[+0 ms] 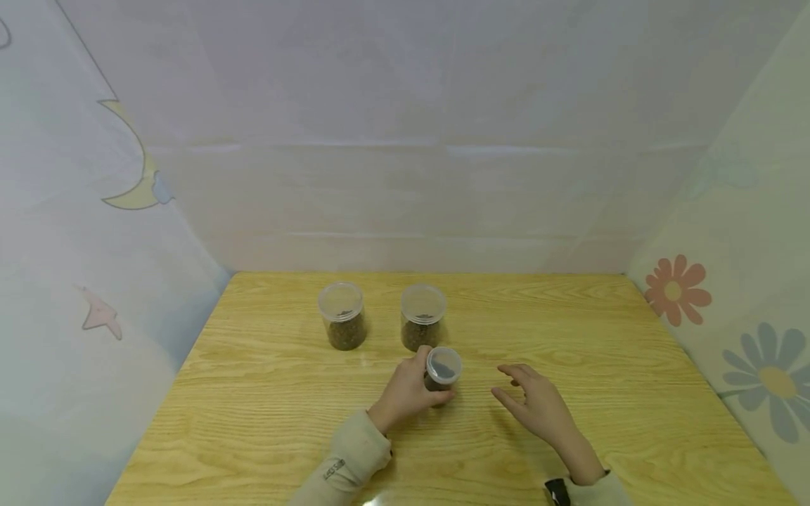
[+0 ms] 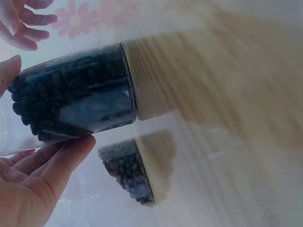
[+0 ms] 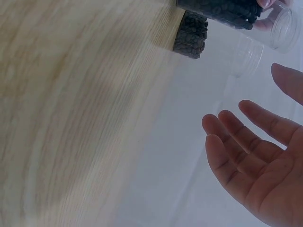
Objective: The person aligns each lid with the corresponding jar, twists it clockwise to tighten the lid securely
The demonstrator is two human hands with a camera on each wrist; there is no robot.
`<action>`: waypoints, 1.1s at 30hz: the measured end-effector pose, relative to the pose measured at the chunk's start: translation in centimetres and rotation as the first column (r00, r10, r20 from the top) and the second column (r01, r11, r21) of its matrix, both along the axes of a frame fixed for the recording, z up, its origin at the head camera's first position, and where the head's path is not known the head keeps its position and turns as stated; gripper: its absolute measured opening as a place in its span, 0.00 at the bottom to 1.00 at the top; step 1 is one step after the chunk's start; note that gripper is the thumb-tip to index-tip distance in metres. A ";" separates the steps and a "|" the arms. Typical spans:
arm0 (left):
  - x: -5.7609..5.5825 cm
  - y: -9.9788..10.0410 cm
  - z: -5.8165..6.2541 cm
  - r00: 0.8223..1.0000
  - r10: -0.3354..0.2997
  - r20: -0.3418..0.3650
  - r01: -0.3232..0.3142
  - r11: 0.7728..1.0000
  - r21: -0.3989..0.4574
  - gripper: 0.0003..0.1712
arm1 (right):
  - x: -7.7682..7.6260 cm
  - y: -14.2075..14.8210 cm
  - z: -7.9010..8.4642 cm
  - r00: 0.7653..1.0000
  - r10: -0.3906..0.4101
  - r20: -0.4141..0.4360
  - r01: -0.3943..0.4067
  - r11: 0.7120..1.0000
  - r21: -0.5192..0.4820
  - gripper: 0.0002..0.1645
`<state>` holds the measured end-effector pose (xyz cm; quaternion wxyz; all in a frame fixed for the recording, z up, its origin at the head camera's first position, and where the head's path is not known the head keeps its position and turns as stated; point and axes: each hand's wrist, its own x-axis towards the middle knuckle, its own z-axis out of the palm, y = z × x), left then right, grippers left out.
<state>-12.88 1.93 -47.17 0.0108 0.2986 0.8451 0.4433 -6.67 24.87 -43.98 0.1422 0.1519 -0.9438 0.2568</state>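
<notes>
My left hand (image 1: 408, 393) grips a small clear jar (image 1: 444, 367) of dark coffee beans, its thumb and fingers around the upper sides. In the left wrist view the jar (image 2: 78, 92) is more than half full. To the right of it, my right hand (image 1: 536, 406) hovers over the table with loosely bent fingers and touches nothing. The right wrist view shows that hand (image 3: 265, 165) palm up to the camera, apart from the jar (image 3: 227, 10). Behind the held jar stand two wider clear lidded jars, a left one (image 1: 346, 330) and a right one (image 1: 420, 332), both partly filled with beans.
The wooden table (image 1: 253, 393) carries the jars near its far middle. A pale cloth (image 1: 405, 190) hangs along its back edge, and printed cloths line the left (image 1: 76, 393) and right (image 1: 728, 281) sides.
</notes>
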 end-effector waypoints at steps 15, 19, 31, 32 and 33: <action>-0.2 1.9 0.0 1.000 -0.025 -0.016 0.025 1.000 0.017 0.38 | 0.4 0.5 -0.1 1.000 -0.005 0.001 0.005 1.000 -0.002 0.23; -0.4 2.3 -0.1 0.999 -0.021 -0.033 0.021 1.000 0.003 0.38 | 0.5 0.7 -0.3 1.000 -0.001 -0.008 0.001 1.000 0.005 0.23; -1.2 3.3 0.2 1.000 -0.012 -0.011 0.011 0.999 -0.035 0.37 | 0.6 1.1 -0.5 0.999 -0.019 0.027 0.019 1.000 -0.008 0.23; -1.3 3.5 0.3 1.000 -0.009 0.001 0.009 0.999 -0.037 0.37 | 0.7 1.2 -0.5 0.999 -0.022 0.027 0.022 1.000 -0.008 0.23; -1.4 3.6 0.5 1.000 -0.006 0.003 0.007 0.999 -0.038 0.37 | 0.7 1.3 -0.5 0.999 -0.024 0.026 0.024 1.000 -0.008 0.23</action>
